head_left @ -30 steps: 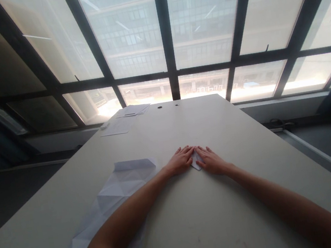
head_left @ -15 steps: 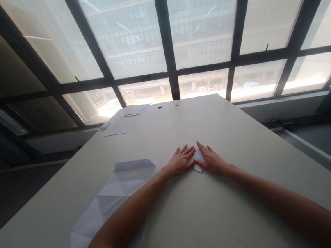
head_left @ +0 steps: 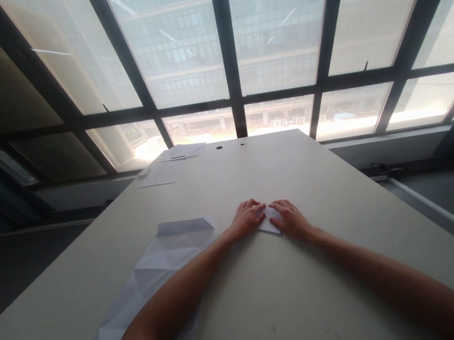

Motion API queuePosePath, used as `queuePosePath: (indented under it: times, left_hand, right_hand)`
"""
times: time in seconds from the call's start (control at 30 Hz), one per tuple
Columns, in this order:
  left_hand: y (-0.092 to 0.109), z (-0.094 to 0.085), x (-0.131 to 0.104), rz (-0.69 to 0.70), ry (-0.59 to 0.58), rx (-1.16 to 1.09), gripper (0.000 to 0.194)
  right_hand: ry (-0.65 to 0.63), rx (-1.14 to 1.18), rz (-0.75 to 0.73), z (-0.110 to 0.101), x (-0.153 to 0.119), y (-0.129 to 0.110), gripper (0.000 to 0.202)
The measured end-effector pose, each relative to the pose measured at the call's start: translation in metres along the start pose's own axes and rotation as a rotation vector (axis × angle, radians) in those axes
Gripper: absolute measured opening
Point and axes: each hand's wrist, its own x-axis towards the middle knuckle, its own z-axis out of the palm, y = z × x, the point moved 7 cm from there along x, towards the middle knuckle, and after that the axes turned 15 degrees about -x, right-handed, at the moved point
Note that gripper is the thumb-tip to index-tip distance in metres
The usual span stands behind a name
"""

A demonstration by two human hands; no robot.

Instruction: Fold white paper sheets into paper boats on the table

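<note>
- If pressed harder from one side than from the other, liable to skew on the table [head_left: 249, 181]: small folded paper [head_left: 270, 226], found between left hand [head_left: 248, 219] and right hand [head_left: 292, 219], well inside the left and right edges.
- Noted at both hands: bent fingers and thumbs at opposite sides of the folded paper, neither flat nor made into fists. Cannot tell whether pinching or merely resting.
- Likely, in judgement, to crease off line if shifted under pressure. Probable cause: scant purchase on so small a piece, with much of it covered by fingers.
- Also at risk: large creased sheet [head_left: 156, 266], passing under the left forearm [head_left: 185, 287]. Could be dragged or crumpled by a backward sweep of that arm. Cannot tell whether touching.
- Regarding edges: well apart from the far edge, so not expected to fall there. Not in view: near edge.
- Widest room for moving: forward toward the far edge, also rightward toward the right edge. Narrower leftward, owing to the creased sheet.
- Logged near the far left corner: loose papers [head_left: 163, 172], well apart from both hands.
</note>
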Motion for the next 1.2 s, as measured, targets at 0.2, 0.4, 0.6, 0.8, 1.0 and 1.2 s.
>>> queuePosePath:
  times: [0.2,0.4,0.6,0.8,1.0,1.2]
  left_hand:
    - [-0.006,-0.005,0.0,-0.067,0.067,0.023,0.031]
    - [0.006,-0.008,-0.004,0.016,0.056,0.033,0.032]
    - [0.026,0.011,-0.012,0.187,-0.281,-0.087,0.049]
    - [0.019,0.016,-0.014,0.147,-0.337,-0.031,0.053]
    - [0.001,0.016,-0.009,0.03,-0.313,0.016,0.059]
    - [-0.014,0.011,-0.007,-0.087,-0.24,0.047,0.063]
  right_hand:
    - [-0.011,-0.039,-0.115,-0.009,-0.002,-0.017,0.011]
    - [-0.021,0.023,-0.179,-0.01,-0.003,-0.02,0.011]
    - [-0.014,0.058,-0.194,-0.014,-0.005,-0.021,0.021]
    - [-0.001,0.069,-0.216,-0.015,-0.005,-0.021,0.03]
    - [-0.006,0.038,-0.204,-0.016,-0.005,-0.021,0.033]
    - [-0.036,0.027,-0.208,-0.012,-0.005,-0.021,0.033]
